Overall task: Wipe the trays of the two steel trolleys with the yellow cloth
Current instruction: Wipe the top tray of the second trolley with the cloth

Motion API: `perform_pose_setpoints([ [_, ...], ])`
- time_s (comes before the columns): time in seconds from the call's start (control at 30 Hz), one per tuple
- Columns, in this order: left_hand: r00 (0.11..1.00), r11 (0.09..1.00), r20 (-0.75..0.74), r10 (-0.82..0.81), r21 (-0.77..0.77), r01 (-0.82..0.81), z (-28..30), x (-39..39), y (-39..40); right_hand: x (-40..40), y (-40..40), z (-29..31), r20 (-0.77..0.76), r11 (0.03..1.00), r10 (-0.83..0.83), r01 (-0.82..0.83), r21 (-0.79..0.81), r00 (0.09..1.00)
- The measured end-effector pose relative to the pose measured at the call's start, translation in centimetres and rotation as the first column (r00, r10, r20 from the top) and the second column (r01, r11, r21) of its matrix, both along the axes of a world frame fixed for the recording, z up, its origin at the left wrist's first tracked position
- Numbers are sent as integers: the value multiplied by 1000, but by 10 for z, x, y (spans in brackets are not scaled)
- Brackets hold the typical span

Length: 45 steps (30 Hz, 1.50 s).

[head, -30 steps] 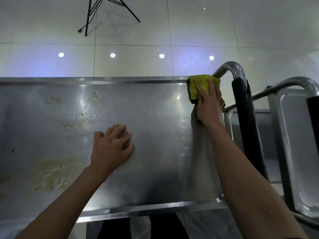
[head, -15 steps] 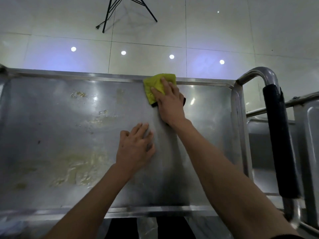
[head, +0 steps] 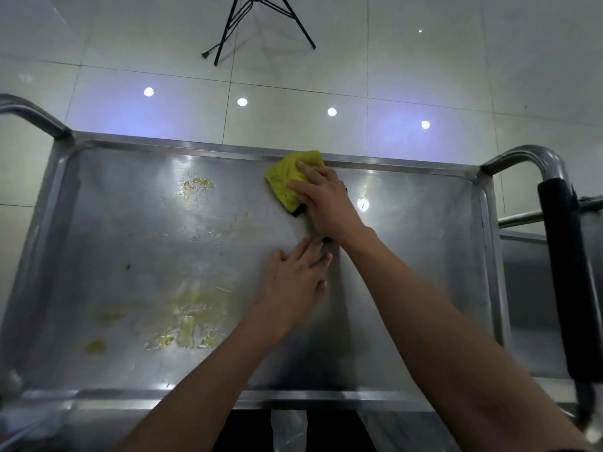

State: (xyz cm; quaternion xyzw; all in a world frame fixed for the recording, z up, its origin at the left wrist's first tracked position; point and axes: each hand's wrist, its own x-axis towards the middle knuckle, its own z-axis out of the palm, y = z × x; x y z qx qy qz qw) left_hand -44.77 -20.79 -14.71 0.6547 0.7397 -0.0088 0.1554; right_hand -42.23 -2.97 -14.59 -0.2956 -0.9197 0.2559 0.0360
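Against the far rim of the wide, shallow stainless-steel trolley tray [head: 107, 230], a little right of its middle, lies the crumpled yellow cloth [head: 284, 180] with a dark edge showing at its near side. The right hand [head: 326, 203] lies on top of it, fingers stretched forward and flat, pressing the cloth to the steel rather than curling round it. The left hand [head: 293, 282] rests palm down on the bare tray just near of the right wrist, fingers straight and slightly spread, holding nothing. Yellowish smeared residue [head: 186, 327] marks the left half of the tray, near and far. At the right stands a tubular steel handle with a black foam grip [head: 564, 275], and beyond it part of a second steel trolley [head: 535, 288]. A black tripod [head: 261, 24] stands on the pale tiled floor [head: 424, 60] on the far side.
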Motion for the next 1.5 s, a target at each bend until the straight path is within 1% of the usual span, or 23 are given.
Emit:
perform_pose_setpoints([
  [0.07,997,1000,75,13,25,-15,8,-7,-2,7,-9,5,-66,993,-100,95,-69,993],
  [0.13,986,992,157,55,100,-71,20,-15,-7,18,-22,13,-159,961,-241,212,-176,957],
  [0.17,977,980,193,92,158,-124,25,-20,-10,24,-30,18,-194,928,-332,282,-243,923],
  [0.23,937,936,275,214,218,-277,33,-32,-11,38,-47,29,-177,815,-525,432,-386,832],
  [0.3,851,882,382,360,157,-444,43,-40,-7,52,-63,38,-143,711,-642,517,-476,753],
  [0.37,761,845,482,435,74,-530,53,-40,1,64,-77,46,-163,660,-703,548,-514,693],
  [0.47,690,856,576,439,-34,-516,65,-26,11,76,-90,57,-220,618,-751,546,-566,622],
  [0.5,632,846,635,444,-66,-529,68,-19,13,79,-92,59,-229,608,-759,539,-583,609],
  [0.57,469,802,745,475,-146,-580,72,-8,15,85,-94,64,-240,598,-766,526,-605,596],
  [0.6,412,783,773,483,-170,-598,73,-4,15,89,-94,66,-246,601,-764,517,-609,597],
  [0.8,246,701,812,529,-256,-665,74,7,23,119,-84,75,-278,673,-702,481,-562,656],
  [0.9,72,643,839,540,-356,-678,77,11,24,134,-74,85,-320,711,-678,479,-515,662],
  [0.93,35,633,840,542,-381,-674,78,12,23,138,-70,89,-335,726,-664,471,-501,668],
  [0.97,26,631,832,554,-400,-665,79,13,23,142,-65,93,-342,738,-652,462,-492,677],
  [1.0,40,633,819,572,-410,-657,80,14,22,145,-60,97,-345,745,-643,453,-490,684],
  [1.13,174,674,795,582,-351,-650,83,20,17,160,-41,110,-332,774,-602,428,-468,726],
  [1.2,188,698,807,560,-337,-632,86,22,12,167,-29,113,-274,759,-609,446,-474,744],
  [1.23,182,721,822,540,-340,-604,88,22,9,171,-23,115,-233,725,-633,460,-512,738],
  [1.27,167,747,841,515,-345,-568,90,21,6,173,-17,116,-194,668,-671,469,-578,716],
  [1.33,140,788,869,475,-349,-508,95,19,0,175,-9,120,-142,524,-755,458,-718,640],
  [1.37,139,800,875,463,-345,-491,98,18,-2,174,-7,122,-139,487,-778,450,-749,613],
  [1.43,141,812,886,441,-328,-483,104,19,-3,173,-7,124,-144,500,-772,452,-739,619],
  [1.5,153,822,898,413,-294,-488,110,20,-3,171,-17,122,-139,571,-722,471,-673,677],
])
